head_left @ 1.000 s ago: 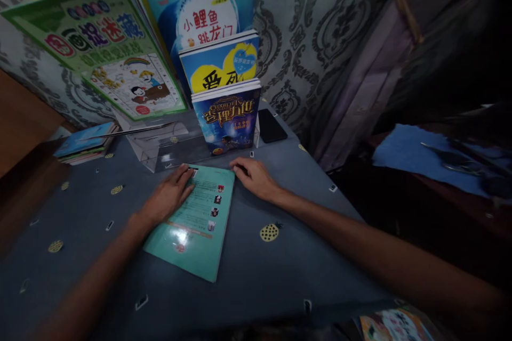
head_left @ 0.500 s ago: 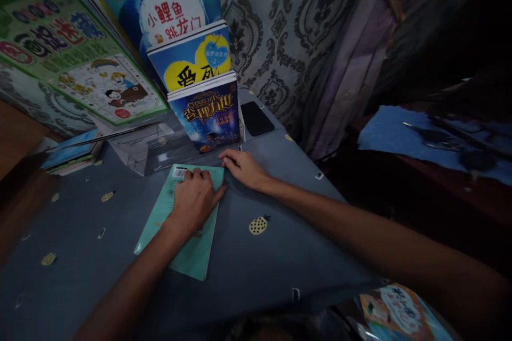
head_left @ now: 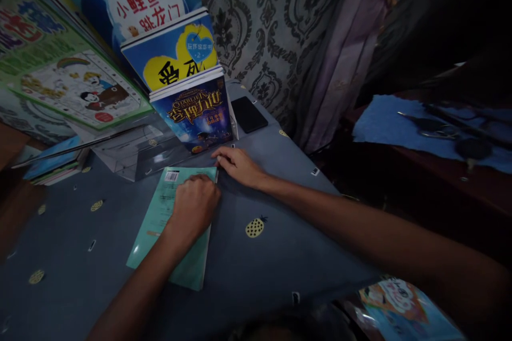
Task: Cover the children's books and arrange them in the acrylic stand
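Note:
A thin teal book (head_left: 160,218) lies flat on the grey-blue tablecloth (head_left: 260,261), back cover up with a barcode at its far end. My left hand (head_left: 196,205) rests on the book's far right part, fingers curled over its right edge. My right hand (head_left: 238,165) lies flat on the cloth just right of the book's far corner, fingers stretched out with the fingertips by that corner. It holds nothing.
Behind the hands a clear acrylic stand (head_left: 136,154) holds upright books, a dark blue one (head_left: 194,114) in front. A black phone (head_left: 248,114) lies beside it. A book stack (head_left: 52,162) sits at left, a curtain (head_left: 340,53) at right, another book (head_left: 400,303) at the lower right.
My left hand slid from the book's left side onto its right part and curled its fingers. The book turned a little and sits closer to me. My right hand stayed near the far corner.

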A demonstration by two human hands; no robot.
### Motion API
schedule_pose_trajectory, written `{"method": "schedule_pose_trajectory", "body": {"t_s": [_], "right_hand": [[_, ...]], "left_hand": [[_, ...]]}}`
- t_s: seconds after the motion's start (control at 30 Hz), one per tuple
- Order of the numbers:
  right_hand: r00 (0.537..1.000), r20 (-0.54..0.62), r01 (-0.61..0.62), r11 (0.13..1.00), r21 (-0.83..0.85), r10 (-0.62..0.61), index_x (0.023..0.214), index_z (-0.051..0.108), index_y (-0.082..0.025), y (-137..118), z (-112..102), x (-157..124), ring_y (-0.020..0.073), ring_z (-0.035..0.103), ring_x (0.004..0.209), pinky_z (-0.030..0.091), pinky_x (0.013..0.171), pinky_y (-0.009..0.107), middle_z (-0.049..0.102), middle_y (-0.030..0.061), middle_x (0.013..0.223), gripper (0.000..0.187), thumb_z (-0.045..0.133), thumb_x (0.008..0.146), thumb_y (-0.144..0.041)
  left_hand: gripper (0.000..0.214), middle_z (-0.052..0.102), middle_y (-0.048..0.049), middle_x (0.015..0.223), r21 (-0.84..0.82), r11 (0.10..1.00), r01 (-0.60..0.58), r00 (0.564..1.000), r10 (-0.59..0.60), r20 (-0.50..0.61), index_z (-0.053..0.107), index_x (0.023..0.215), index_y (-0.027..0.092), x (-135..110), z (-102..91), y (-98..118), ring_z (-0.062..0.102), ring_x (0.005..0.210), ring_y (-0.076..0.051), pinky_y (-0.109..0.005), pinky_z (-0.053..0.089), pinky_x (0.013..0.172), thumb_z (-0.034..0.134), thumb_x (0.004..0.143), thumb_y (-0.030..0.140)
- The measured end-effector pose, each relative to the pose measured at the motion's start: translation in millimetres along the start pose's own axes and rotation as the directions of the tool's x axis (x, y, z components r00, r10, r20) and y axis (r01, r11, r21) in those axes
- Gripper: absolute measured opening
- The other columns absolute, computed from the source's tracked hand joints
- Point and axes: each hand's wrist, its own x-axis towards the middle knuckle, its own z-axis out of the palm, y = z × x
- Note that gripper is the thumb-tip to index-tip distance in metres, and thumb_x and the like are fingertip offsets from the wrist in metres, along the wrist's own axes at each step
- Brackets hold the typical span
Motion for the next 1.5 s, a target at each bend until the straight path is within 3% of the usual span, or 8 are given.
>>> {"method": "schedule_pose_trajectory", "body": {"t_s": [0.23,0.4,0.7,0.9,1.0,1.1,1.23,1.5], "right_hand": [[0.999,-0.008,-0.036,0.993,0.108,0.037,0.103,0.071,-0.018,1,-1,1,0.0153,0.068,0.077,0.050,0.076,0.028,0.073,0.0009,0.079,0.027,0.048,0.094,-0.009],[0.999,-0.051,-0.011,0.996,0.093,0.016,0.102,0.071,-0.018,-1,-1,0,0.0152,0.067,0.078,0.049,0.074,0.027,0.074,0.0009,0.082,0.025,0.049,0.093,-0.010],[0.986,-0.021,0.163,0.978,-0.129,-0.168,0.109,0.071,-0.016,-9,2,-12,0.0168,0.066,0.078,0.046,0.075,0.028,0.075,0.0042,0.088,0.027,0.048,0.095,-0.015],[0.982,0.081,0.187,0.924,-0.333,-0.170,0.113,0.071,-0.019,-14,4,-18,0.0205,0.070,0.081,0.047,0.076,0.031,0.077,0.0066,0.094,0.028,0.048,0.095,-0.017],[0.982,0.087,0.185,0.912,-0.367,-0.165,0.110,0.071,-0.019,-21,4,-21,0.0216,0.071,0.084,0.047,0.076,0.032,0.078,0.0075,0.096,0.027,0.049,0.095,-0.017],[0.984,0.084,0.178,0.919,-0.351,-0.158,0.109,0.071,-0.020,-27,7,-25,0.0217,0.072,0.089,0.049,0.078,0.032,0.078,0.0074,0.101,0.026,0.049,0.095,-0.016],[0.978,0.104,0.201,0.942,-0.268,-0.179,0.114,0.069,-0.020,-26,11,-24,0.0217,0.072,0.095,0.052,0.084,0.033,0.077,0.0083,0.108,0.027,0.049,0.096,-0.017],[0.944,0.227,0.290,0.927,-0.239,-0.237,0.125,0.064,-0.017,-7,10,-13,0.0265,0.062,0.120,0.050,0.103,0.045,0.066,0.0147,0.127,0.032,0.047,0.099,-0.026]], "left_hand": [[0.042,0.072,-0.0190,0.093,0.028,0.995,-0.095,0.995,0.094,0.034,0.076,0.099,0.010,-2,-5.2,-7,0.075,0.082,-0.031,-0.038,0.057,0.065,0.033,0.097,0.006],[0.040,0.072,-0.0221,0.096,-0.010,1.000,-0.003,1.000,0.004,0.020,0.075,0.105,0.005,-1,-5.9,-1,0.074,0.087,-0.032,-0.038,0.058,0.069,0.036,0.097,0.007],[0.036,0.072,-0.0247,0.105,-0.018,0.999,0.045,0.998,-0.045,0.037,0.070,0.114,0.001,-1,-4.9,8,0.073,0.102,-0.032,-0.037,0.058,0.078,0.038,0.100,0.012],[0.047,0.074,-0.0176,0.102,-0.200,0.974,0.106,0.994,-0.108,-0.001,0.073,0.100,0.012,-20,-0.8,-34,0.073,0.099,-0.031,-0.036,0.057,0.076,0.040,0.104,0.046],[0.041,0.070,-0.0170,0.124,-0.191,0.958,0.212,0.976,-0.219,-0.014,0.068,0.120,0.016,-43,17.7,-65,0.067,0.116,-0.034,-0.036,0.058,0.075,0.041,0.104,0.041],[0.046,0.065,-0.0167,0.136,-0.214,0.935,0.281,0.957,-0.289,-0.005,0.055,0.143,0.020,-62,38.8,-83,0.070,0.112,-0.030,-0.036,0.058,0.075,0.036,0.105,0.039],[0.047,0.068,-0.0164,0.127,-0.247,0.913,0.324,0.942,-0.335,-0.003,0.058,0.140,0.017,-70,49.1,-86,0.070,0.110,-0.030,-0.037,0.057,0.082,0.034,0.105,0.038],[0.044,0.069,-0.0157,0.118,-0.285,0.904,0.318,0.947,-0.319,0.044,0.062,0.135,0.017,-62,39.3,-83,0.072,0.098,-0.030,-0.038,0.056,0.079,0.039,0.104,0.040]]}}
